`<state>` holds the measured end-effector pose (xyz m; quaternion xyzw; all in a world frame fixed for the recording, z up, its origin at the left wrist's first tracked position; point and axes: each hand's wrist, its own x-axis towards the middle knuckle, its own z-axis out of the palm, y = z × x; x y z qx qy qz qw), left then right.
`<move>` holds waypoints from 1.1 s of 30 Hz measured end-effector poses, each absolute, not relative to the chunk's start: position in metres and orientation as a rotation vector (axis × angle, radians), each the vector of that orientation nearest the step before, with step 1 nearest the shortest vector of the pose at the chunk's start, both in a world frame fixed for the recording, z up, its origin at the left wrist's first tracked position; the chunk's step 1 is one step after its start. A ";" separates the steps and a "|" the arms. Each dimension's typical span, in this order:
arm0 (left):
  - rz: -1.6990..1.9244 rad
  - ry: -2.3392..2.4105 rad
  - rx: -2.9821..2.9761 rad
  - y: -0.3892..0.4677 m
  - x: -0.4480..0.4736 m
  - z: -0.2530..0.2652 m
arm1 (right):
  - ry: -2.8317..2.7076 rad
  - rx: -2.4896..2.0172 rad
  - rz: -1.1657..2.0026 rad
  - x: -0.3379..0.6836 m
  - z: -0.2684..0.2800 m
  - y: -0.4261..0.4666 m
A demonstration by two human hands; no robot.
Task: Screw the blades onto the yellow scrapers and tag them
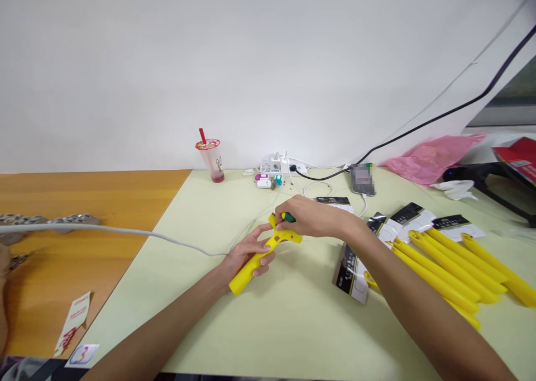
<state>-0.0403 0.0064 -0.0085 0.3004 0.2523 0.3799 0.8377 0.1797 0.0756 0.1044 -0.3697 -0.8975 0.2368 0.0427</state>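
My left hand (245, 252) is wrapped round a yellow plastic handle (251, 266) with a forked, Y-shaped head. The handle slants from lower left to upper right, its head tilted towards my other hand. Over the fork, my right hand (312, 214) is closed on a small tool with a green and yellow grip (288, 217); its working end is hidden, so I cannot tell its exact kind. The right fingers are at the forked head, touching or very close to it.
To the right lie several yellow handles (444, 263) and black-and-white cards (352, 275). A cup with a red straw (213, 163), a power strip (272, 163) and a phone (362, 179) stand along the wall. A grey cable (167, 237) crosses from the left. Part of another person shows at the left edge.
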 end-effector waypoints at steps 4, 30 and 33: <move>0.790 0.521 0.674 0.007 -0.040 -0.010 | -2.787 -1.141 0.739 0.181 0.107 0.075; 0.920 0.529 0.319 0.005 -0.041 0.002 | -2.178 -0.927 0.700 0.199 0.136 0.059; 0.909 0.545 0.325 0.005 -0.042 -0.001 | -2.095 -0.860 0.679 0.196 0.137 0.057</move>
